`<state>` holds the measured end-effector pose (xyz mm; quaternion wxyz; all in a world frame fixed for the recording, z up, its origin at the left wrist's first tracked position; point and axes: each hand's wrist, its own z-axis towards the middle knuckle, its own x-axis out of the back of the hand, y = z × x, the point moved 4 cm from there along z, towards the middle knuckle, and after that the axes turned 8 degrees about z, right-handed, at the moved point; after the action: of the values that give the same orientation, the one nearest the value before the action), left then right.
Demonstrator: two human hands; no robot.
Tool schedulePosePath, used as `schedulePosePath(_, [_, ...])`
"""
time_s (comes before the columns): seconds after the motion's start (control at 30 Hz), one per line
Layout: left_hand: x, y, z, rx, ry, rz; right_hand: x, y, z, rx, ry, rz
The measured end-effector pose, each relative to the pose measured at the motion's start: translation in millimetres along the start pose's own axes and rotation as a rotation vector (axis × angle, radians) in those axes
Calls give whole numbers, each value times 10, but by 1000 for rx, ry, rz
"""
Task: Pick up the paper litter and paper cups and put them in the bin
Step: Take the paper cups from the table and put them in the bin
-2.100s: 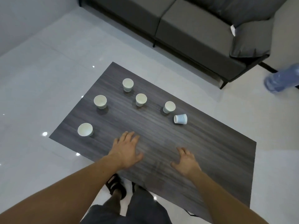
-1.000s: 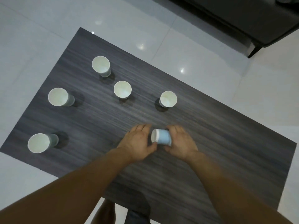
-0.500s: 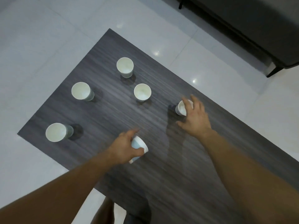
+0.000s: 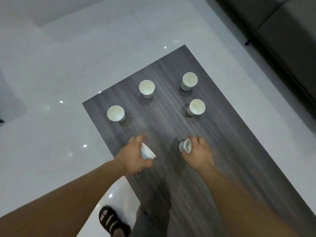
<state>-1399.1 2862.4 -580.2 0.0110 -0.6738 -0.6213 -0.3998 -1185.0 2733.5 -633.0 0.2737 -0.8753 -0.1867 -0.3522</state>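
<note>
My left hand (image 4: 132, 156) grips a pale blue paper cup (image 4: 147, 152), tilted on its side, above the near left part of the dark wood table (image 4: 230, 159). My right hand (image 4: 199, 154) holds a second paper cup (image 4: 185, 146), also tilted, just above the tabletop. Several more white paper cups stand upright farther away: one at the near left (image 4: 115, 113), one at the far left (image 4: 146, 88), one at the far right (image 4: 189, 81) and one below it (image 4: 196, 107). No bin and no paper litter are in view.
A dark grey sofa (image 4: 282, 35) runs along the right, beyond the table. Glossy white floor tiles (image 4: 51, 74) surround the table. My sandalled foot (image 4: 111, 221) stands on the floor at the table's near left corner.
My right hand has closed on the cup it was reaching for and lifted it. My left hand keeps its cup. The view has swung round to the left.
</note>
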Motion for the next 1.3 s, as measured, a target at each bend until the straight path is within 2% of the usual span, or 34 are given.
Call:
schedulePosePath(0.13, [234,-220,-435,-18,118,148,-199,-683,-493,141,-20,-10])
schedulePosePath(0.3, [439,-718,-1318,9,237,72,-443,-1447,-1293,327,-34,-148])
schedulePosePath(0.43, [569,-1394,-2336,144,358,1,-673,-2071,-2061,477,-80,-269])
schedulePosePath(0.7, [624,-2534,-4278,431,722,-168,-1362,-3425,-3532,963,-178,-518])
schedulePosePath(0.87, [44,-2862,-5214,684,866,-314,-1802,-3906,-4210,1224,-269,-714])
schedulePosePath(1.0, [-629,-2807,-5852,905,981,-506,-2103,-4065,-4682,1420,-369,-876])
schedulePosePath(1.13, [-1284,-2635,-6299,1076,1050,-634,-2450,-4014,-5259,1618,-459,-964])
schedulePosePath(1.3, [-2129,-2322,-6822,1275,1152,-800,-2916,-3577,-6106,1854,-588,-1130])
